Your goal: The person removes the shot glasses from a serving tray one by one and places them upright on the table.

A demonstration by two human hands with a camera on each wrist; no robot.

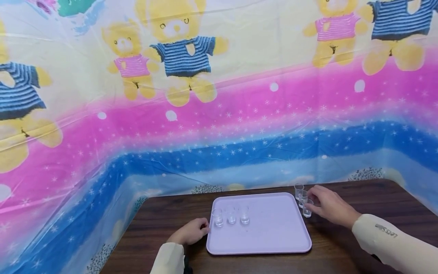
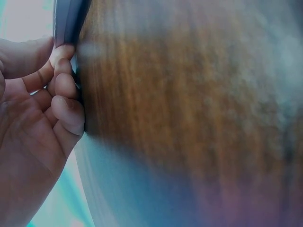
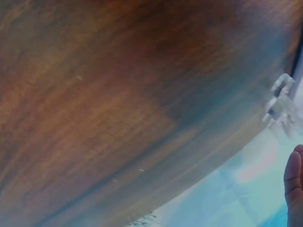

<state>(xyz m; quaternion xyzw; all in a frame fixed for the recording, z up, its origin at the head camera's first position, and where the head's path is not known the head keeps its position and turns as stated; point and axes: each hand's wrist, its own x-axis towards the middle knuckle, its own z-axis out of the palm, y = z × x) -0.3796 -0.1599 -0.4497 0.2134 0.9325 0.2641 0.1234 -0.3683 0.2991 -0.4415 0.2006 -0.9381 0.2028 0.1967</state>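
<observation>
At the left, on the table (image 1: pixel 154 224), the left hand (image 1: pixel 192 231) has its fingers curled at the edge of the tray (image 1: pixel 277 234) and seems to pinch its rim between thumb and fingers; a tug or twist there could jolt the tray and topple what it carries. Just inside, the left glass (image 1: pixel 218 220), centre glass (image 1: pixel 231 217) and right glass (image 1: pixel 244 218) stand upright in a row on the tray, near one another, so a nudge to one could knock its neighbour. Whether they hold liquid cannot be told. Right of the tray, just beside its edge, stand the far glass (image 1: pixel 298 190), the inner glass (image 1: pixel 301 198) and the near glass (image 1: pixel 307 213), packed closely. The right hand (image 1: pixel 330 207) is at the near glass, thumb and fingers bent about its top; whether they grip it or only hover cannot be told. The main risk seems to lie here: a knuckle brushing the inner glass could tip it, and a glass lifted too low could catch on the raised rim.
</observation>
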